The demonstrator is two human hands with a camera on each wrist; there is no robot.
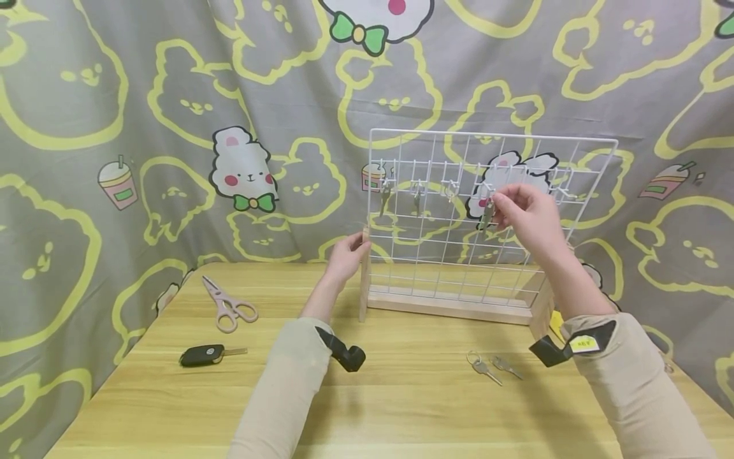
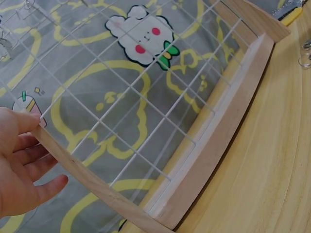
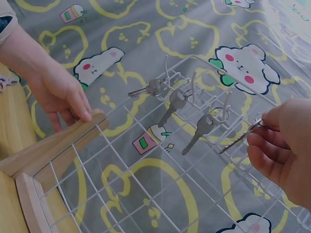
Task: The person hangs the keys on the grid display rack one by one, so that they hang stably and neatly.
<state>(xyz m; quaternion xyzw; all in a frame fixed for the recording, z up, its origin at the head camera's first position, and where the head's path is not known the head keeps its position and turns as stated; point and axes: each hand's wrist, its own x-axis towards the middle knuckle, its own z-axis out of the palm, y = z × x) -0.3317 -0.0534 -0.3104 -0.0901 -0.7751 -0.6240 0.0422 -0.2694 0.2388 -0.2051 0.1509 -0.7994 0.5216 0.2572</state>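
A white wire grid rack (image 1: 453,248) on a wooden base stands on the table. My left hand (image 1: 346,258) grips the top of its left wooden post (image 2: 73,165) between thumb and fingers. My right hand (image 1: 530,217) pinches a key (image 3: 240,138) by its ring end, close in front of the grid's hooks, with the blade pointing down-left in the right wrist view. Beside it on the hooks hang a first key (image 3: 148,90), a second key (image 3: 174,104) and a third key (image 3: 200,131).
Two loose keys (image 1: 486,370) lie on the table in front of the rack. Pink-handled scissors (image 1: 226,306) and a black car key (image 1: 203,354) lie to the left. A yellow-handled tool (image 2: 291,17) is by the rack's right foot. A patterned curtain (image 1: 309,191) hangs behind.
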